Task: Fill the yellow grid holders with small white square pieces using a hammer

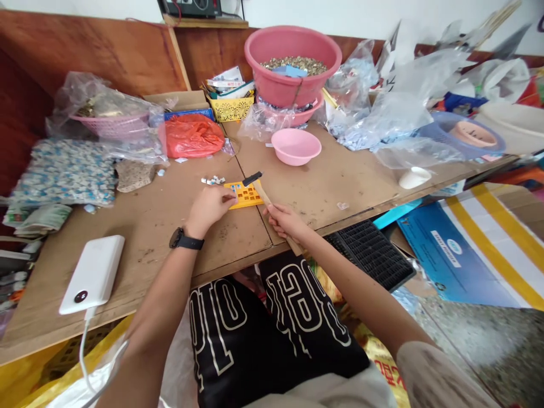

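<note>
Wooden-handled hammer (264, 199) sits clamped in the right grip (287, 222), its head just above a yellow plastic grid (245, 195). Left grip (208, 207), fingers together, presses on the grid; few small white pieces (212, 180) lie just beyond; pink basin (278, 85) remains heaped.

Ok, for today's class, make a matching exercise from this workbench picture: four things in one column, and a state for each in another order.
1. Left hand
2. Right hand
3. White power bank
4. Pink basin

A. Holds small brownish pieces
B. Trails a white cable
C. Grasps a wooden-handled hammer
D. Touches a yellow perforated plate

Pairs: 1-D, 2-C, 3-B, 4-A
</note>
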Motion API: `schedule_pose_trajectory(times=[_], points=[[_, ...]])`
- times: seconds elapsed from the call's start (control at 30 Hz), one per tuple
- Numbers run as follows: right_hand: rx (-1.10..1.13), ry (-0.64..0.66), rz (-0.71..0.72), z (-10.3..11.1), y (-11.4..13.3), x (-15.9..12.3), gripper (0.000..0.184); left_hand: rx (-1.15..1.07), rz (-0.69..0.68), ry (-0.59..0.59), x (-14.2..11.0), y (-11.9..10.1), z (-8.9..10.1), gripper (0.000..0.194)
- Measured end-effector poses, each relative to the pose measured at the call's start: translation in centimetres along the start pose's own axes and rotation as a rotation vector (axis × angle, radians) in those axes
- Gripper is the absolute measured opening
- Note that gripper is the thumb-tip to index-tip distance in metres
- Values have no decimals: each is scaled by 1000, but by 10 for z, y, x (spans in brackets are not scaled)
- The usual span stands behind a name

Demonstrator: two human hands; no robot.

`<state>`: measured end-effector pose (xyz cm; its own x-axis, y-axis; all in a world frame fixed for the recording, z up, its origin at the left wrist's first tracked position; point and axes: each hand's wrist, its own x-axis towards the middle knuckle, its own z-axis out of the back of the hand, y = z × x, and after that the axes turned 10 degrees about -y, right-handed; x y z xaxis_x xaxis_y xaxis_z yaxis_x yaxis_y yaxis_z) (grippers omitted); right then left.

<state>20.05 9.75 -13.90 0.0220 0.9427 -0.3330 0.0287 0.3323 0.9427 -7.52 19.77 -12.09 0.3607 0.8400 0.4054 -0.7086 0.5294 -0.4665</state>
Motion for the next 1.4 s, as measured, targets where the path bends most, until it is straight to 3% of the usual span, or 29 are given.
schedule_pose_trajectory(times=[0.2,0.4,0.6,0.7,0.77,0.87,0.97,1.13,1.23,1.4], points=[[12,8,10,-1,-2,0,31,-77,48,-49,2,0,-6,13],[-123,-23,81,1,1,-3,31,-400,334,28,7,16,-27,21],[-616,-142,578,16,21,-27,23,-593,394,-28,9,31,-28,44],[-638,-246,641,11,23,-36,25,-541,423,-149,11,39,-19,34],[-680,-269,618,6,21,-35,23,-441,443,-263,11,47,-12,26],[-740,-154,577,4,16,-26,14,-208,451,-359,6,56,-3,23],[-597,-51,487,9,10,-15,24,-51,425,-397,1,60,0,25],[-168,32,40,13,-1,-4,39,-14,359,-412,7,54,-8,32],[-103,79,-13,13,0,-2,38,9,373,-408,22,52,-16,34],[-75,43,-11,12,3,-5,36,147,360,-333,37,57,-26,26]])
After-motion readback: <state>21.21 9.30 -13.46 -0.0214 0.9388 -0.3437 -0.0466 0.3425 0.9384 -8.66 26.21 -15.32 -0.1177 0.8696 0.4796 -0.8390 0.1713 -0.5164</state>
